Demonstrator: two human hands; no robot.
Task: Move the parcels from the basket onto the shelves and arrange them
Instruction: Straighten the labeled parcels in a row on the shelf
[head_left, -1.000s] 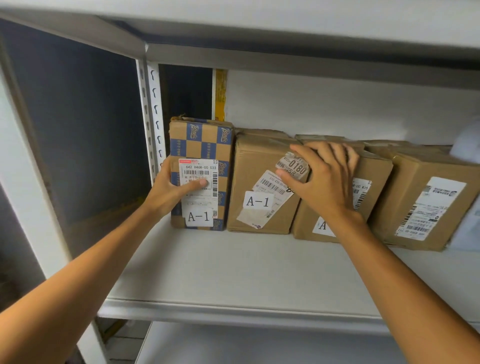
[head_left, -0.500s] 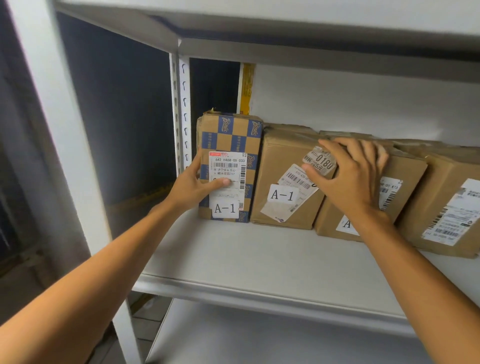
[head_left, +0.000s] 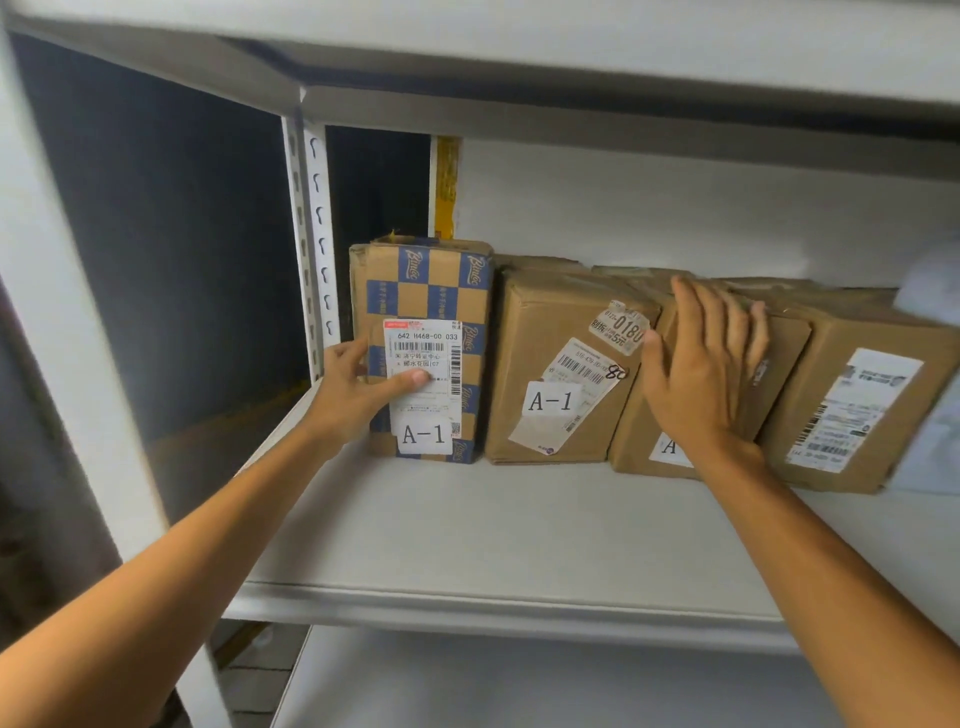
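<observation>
4 parcels stand in a row at the far side of the shelf (head_left: 493, 530), backs near the white rear wall, sides touching or nearly so. Far left: checkered parcel (head_left: 431, 291), blue/tan squares, tallest, upright, w/ white shipping label + "A-1" tag on front. Next, second parcel (head_left: 550, 322): plain brown cardboard, taped, soft creased corners, labels stuck askew, also "A-1". Then third parcel (head_left: 636, 431), brown, mostly hidden by the right hand (head_left: 701, 364); only the "A" of its tag shows. Far right, fourth parcel (head_left: 857, 415), brown, turned a bit, 1 long label. Left hand (head_left: 358, 389): grip closed on the checkered parcel, thumb across the front label, fingers round its left edge in the narrow gap beside the slotted metal post (head_left: 311, 234). Right hand: grip open, fingers straight and a little spread, laid flat on the third parcel's front, tips at its top edge. Open room: broad bare strip of smooth white board between parcels and the shelf's near lip; headroom up to the upper shelf (head_left: 519, 41); dark open bay left of the post. 1 lower shelf (head_left: 519, 686) beneath. 1 strip of yellow tape (head_left: 447, 182) on the rear wall above the checkered parcel. Pale blurred thing (head_left: 930, 291) at far right by the fourth parcel's top corner; can't tell what it is.
</observation>
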